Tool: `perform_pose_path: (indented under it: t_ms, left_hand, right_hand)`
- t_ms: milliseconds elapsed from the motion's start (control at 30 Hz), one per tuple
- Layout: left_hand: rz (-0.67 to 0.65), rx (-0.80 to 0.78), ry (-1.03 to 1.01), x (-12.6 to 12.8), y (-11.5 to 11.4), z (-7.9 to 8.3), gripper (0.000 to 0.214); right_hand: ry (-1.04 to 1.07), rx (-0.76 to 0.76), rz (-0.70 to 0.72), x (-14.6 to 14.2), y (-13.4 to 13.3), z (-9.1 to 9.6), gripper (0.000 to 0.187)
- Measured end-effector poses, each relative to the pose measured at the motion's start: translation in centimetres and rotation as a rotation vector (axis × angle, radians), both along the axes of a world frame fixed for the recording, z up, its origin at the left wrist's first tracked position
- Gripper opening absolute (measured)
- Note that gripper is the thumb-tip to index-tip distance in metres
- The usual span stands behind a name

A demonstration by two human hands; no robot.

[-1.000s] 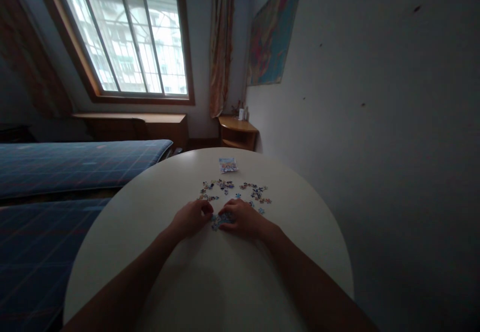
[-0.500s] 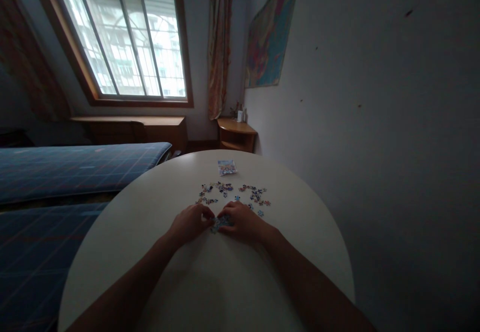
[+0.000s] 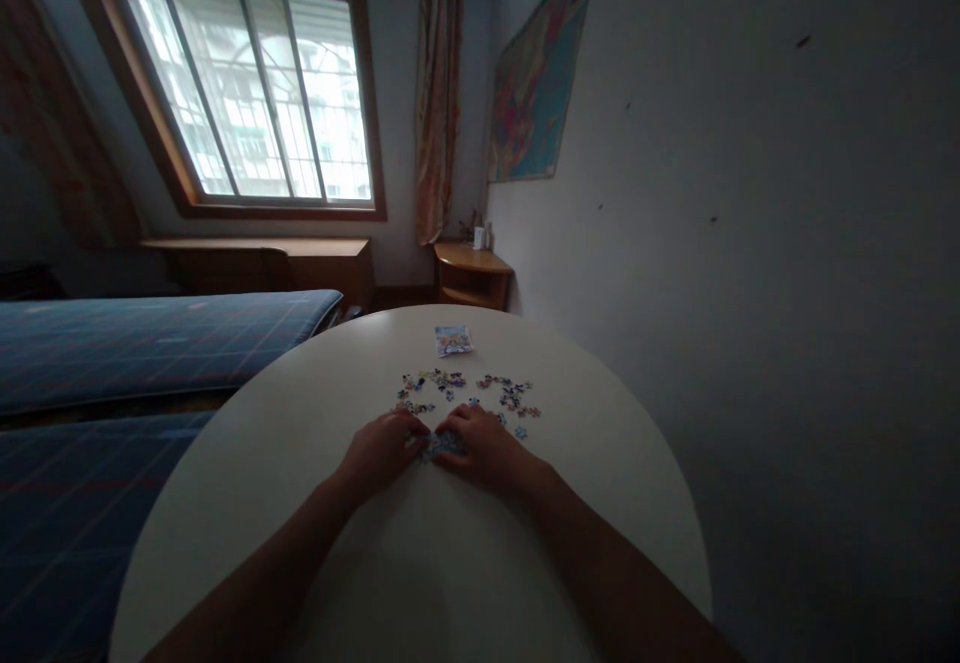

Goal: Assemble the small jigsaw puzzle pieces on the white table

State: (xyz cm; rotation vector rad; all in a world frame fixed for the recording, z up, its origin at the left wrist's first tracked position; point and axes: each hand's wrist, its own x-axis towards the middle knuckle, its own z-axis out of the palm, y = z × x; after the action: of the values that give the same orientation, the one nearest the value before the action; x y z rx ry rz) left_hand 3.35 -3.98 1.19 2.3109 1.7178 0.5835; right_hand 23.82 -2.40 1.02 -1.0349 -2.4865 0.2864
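Between my two hands lies a small bluish cluster of jigsaw puzzle pieces (image 3: 444, 445) on the white round table (image 3: 420, 563). The fingertips of my left hand (image 3: 382, 450) are closed together at the cluster's left edge. Curled over its right side, my right hand (image 3: 487, 450) grips the cluster with thumb and fingers. The fingers cover part of the cluster, so its outline is partly hidden. Just beyond my hands are loose puzzle pieces (image 3: 517, 398) on the right and more loose pieces (image 3: 448, 380) on the left, in small scattered groups.
A small picture card (image 3: 454, 340) lies toward the table's far side. Left of the table is a bed with a blue plaid mattress (image 3: 150, 343). A white wall (image 3: 712, 343) runs along the right. A wooden corner shelf (image 3: 474, 261) stands beyond the table.
The view has tilted slightly, so everything sits a little lower. My left fingers have drawn closer together at the cluster's edge; my right hand stays nearly still.
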Motion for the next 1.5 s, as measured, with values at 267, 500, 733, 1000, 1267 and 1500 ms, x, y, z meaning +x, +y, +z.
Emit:
perform_pose_path:
  t_ms: [267, 500, 733, 1000, 1267, 1500]
  left_hand:
    - [-0.168, 0.18, -0.052, -0.3, 1.3, -1.6, 0.018]
    - [-0.122, 0.141, -0.158, -1.9, 1.6, -1.3, 0.024]
    - [-0.06, 0.047, -0.079, -3.1, 1.2, -0.4, 0.019]
    - [-0.062, -0.062, -0.084, -2.5, 1.1, 0.0, 0.016]
    - [-0.033, -0.106, -0.016, -3.6, 1.1, 0.3, 0.016]
    - [-0.052, -0.124, -0.027, -3.1, 1.2, 0.1, 0.016]
  right_hand:
    - [0.015, 0.015, 0.003, 0.2, 0.3, -0.3, 0.035]
    - [-0.011, 0.032, 0.006, 0.2, -0.1, -0.3, 0.038]
    - [-0.047, 0.011, -0.007, 0.2, -0.1, -0.4, 0.033]
    - [-0.048, -0.001, -0.03, 0.1, -0.2, 0.2, 0.033]
    - [-0.135, -0.001, -0.068, -0.4, -0.7, 0.6, 0.036]
    - [0.017, 0.016, -0.026, 0.6, -0.5, -1.1, 0.034]
